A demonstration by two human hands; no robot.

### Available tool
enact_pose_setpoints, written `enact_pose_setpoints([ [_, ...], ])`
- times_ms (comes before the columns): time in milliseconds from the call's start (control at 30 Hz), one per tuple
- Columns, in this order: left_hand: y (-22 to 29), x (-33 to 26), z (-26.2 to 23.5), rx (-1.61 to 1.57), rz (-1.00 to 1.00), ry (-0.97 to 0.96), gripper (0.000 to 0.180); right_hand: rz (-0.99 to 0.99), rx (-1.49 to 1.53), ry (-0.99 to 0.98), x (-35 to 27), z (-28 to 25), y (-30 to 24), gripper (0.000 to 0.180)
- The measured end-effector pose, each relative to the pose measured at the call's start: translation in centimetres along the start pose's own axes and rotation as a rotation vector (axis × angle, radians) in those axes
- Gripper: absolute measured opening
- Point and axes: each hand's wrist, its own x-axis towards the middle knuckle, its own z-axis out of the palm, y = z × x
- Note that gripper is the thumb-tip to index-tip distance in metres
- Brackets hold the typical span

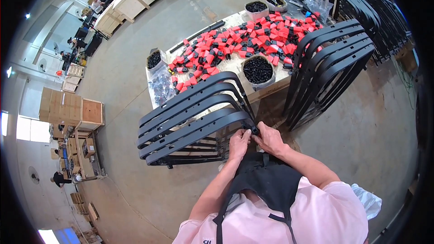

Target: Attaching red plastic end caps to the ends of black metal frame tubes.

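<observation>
Both left hand (239, 143) and right hand (270, 138) pinch right end of nearest black frame (210, 129) in left stack (181, 108); work looks unfinished, red-and-black plastic pieces (246, 36) heaped on far desk (278, 84), completed count unclear.

You are working with both bare hands at the right-hand corner of a black, round-cornered bar frame (212, 128).
Your left hand (239, 143) and right hand (270, 139) are meeting there, fingers bending against the bar; your fingertips are partly hiding what lies between them. That frame is standing nearest you in a row of similar black frames (190, 91), while more black round-cornered frames (334, 30) are standing to your right. Beyond, a pale wooden table (271, 89) is carrying a wide heap of red-and-black plastic pieces (239, 40), and a pale-lined tub (265, 84) of small black parts (257, 69) is sitting near its front edge.
</observation>
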Motion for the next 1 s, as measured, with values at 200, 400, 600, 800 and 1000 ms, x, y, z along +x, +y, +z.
enact_pose_setpoints([
  [200, -0.1, -0.4, 0.3, -0.024, 0.081, 0.034, 0.021, 0.047, 0.015, -0.049, 0.3, -0.1, -0.1, 0.037],
  [400, -1.0, -0.7, 0.8, -0.117, 0.124, 0.055, 0.018, 0.023, 0.013, -0.004, 0.1, 0.2, 0.1, 0.038],
  [600, -1.2, -1.0, 1.1, -0.250, 0.123, 0.025, 0.019, 0.046, 0.018, -0.036, 0.0, 0.0, -0.1, 0.035],
  [800, -1.1, -1.3, 1.5, -0.341, 0.136, 0.042, 0.022, 0.053, 0.025, -0.017, 0.1, 0.2, 0.1, 0.036],
  [1000, -1.2, -1.0, 1.6, -0.309, 0.129, 0.071, 0.024, 0.035, 0.030, 0.001, 0.3, 0.2, 0.2, 0.037],
])
